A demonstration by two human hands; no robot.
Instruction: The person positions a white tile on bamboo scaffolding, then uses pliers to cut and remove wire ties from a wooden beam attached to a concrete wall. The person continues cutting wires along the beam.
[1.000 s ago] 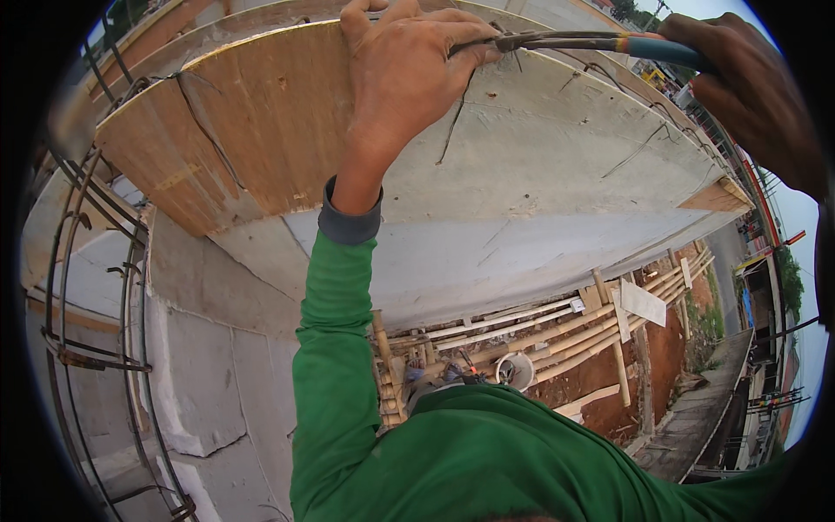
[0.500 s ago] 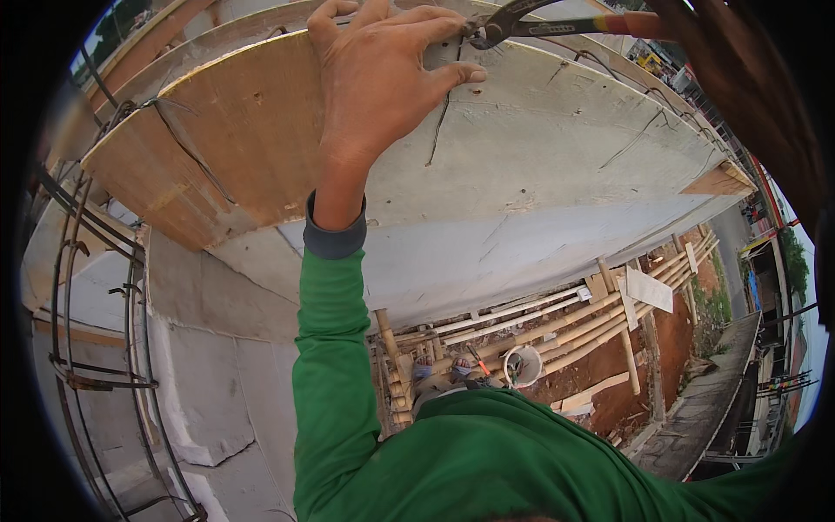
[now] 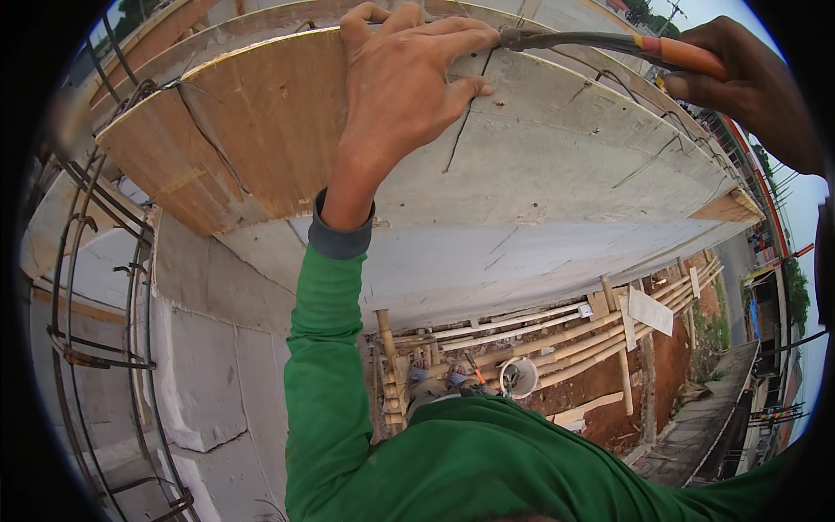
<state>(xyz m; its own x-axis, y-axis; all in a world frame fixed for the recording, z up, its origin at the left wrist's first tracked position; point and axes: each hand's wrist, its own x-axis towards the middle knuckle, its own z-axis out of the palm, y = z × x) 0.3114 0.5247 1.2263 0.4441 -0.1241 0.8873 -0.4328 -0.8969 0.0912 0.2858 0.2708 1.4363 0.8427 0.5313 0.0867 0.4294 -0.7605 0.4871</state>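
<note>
My left hand (image 3: 402,83) grips the top edge of an upright plywood formwork board (image 3: 557,148), fingers bent over the rim and thumb on its near face. Below the thumb, a thin dark tie wire (image 3: 458,135) runs down the board. My right hand (image 3: 748,87), at the upper right, is closed round the orange-sleeved handle of steel pincers (image 3: 591,40). The pincers lie nearly level above the board's edge, their head close to my left fingertips. Whether the jaws bite on wire cannot be made out.
Rebar cages (image 3: 135,296) stand at the left beside a grey block wall (image 3: 204,374). More wires (image 3: 213,143) stick out along the board. Far below are bamboo poles (image 3: 574,339), a white bucket (image 3: 519,378) and reddish soil. A road-side strip runs at the right.
The pincers have turned from a steep, open-jawed view to lying nearly level. My right hand has come further into view. My left hand appears slightly further right and lower.
</note>
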